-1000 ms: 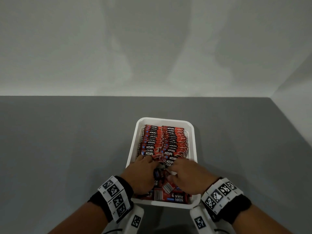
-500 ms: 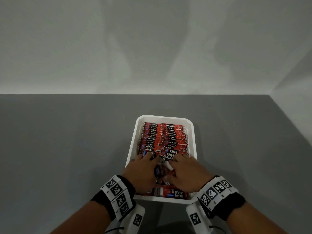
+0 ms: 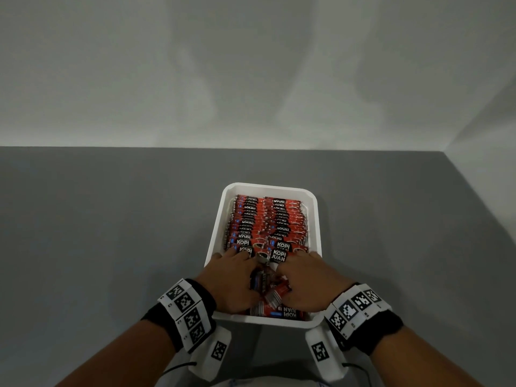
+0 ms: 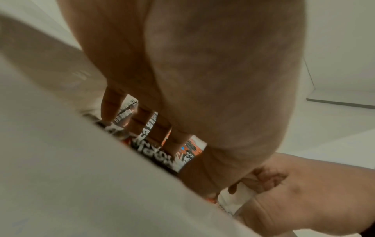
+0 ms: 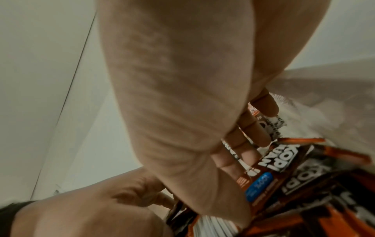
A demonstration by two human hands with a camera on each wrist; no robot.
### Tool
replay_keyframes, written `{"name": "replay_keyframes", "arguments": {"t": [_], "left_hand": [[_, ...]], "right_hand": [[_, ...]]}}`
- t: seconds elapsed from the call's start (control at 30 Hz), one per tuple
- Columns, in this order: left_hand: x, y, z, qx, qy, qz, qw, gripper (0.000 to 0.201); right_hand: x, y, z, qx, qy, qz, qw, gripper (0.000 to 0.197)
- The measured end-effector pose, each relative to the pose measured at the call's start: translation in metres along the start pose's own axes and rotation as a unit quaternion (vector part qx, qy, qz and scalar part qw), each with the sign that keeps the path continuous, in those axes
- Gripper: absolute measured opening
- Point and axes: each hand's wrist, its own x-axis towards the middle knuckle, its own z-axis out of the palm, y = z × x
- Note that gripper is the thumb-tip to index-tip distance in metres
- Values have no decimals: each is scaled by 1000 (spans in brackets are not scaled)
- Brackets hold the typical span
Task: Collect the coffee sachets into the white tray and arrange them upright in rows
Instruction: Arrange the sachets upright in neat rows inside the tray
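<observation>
The white tray [image 3: 216, 233] holds two rows of upright red coffee sachets [image 3: 268, 222] filling its far part. Both hands are inside the near half. My left hand [image 3: 234, 270] lays straight fingers against the front sachet of the left row, as the left wrist view shows with the fingers [image 4: 154, 128] on the sachets [image 4: 150, 149]. My right hand [image 3: 304, 272] presses its fingers [image 5: 243, 136] flat on the front sachet [image 5: 270, 162] of the right row. Several loose sachets [image 3: 279, 312] lie flat and jumbled between and under the hands; the thumbs there are partly hidden.
The tray stands on a grey tabletop [image 3: 111, 233] near its front edge. A pale wall [image 3: 251, 79] rises behind, and another closes the right side [image 3: 488, 169]. In the left wrist view the tray's near rim [image 4: 61, 160] fills the foreground.
Both hands have slid a little farther into the tray, up against the near ends of the upright rows. The loose sachets between them have shifted slightly.
</observation>
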Motion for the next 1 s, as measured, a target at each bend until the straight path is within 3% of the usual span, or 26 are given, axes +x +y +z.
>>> {"name": "replay_keyframes", "arguments": {"t": [0.17, 0.33, 0.6, 0.7, 0.83, 0.9, 1.0], "left_hand": [[-2, -5, -4, -10, -19, 16, 1000, 39], [-4, -6, -11, -117, -11, 32, 993, 12], [-14, -11, -24, -308, 84, 57, 946, 15], [-15, -15, -28, -355, 92, 52, 929, 15], [-8, -18, -33, -431, 139, 21, 892, 17], [-6, -15, -36, -480, 170, 8, 861, 16], [-8, -4, -39, -599, 176, 5, 781, 18]], "right_hand": [[-2, -4, -8, 25, -2, 3, 1000, 25], [-6, -4, -14, 126, 1, 34, 991, 3], [-10, 0, -15, 255, 68, 72, 962, 11], [-10, 0, -19, 294, 97, 86, 947, 19], [-8, -1, -23, 371, 136, 97, 913, 23], [-7, -6, -23, 455, 169, 111, 867, 22], [-8, -22, -28, 590, 188, 99, 779, 9]]}}
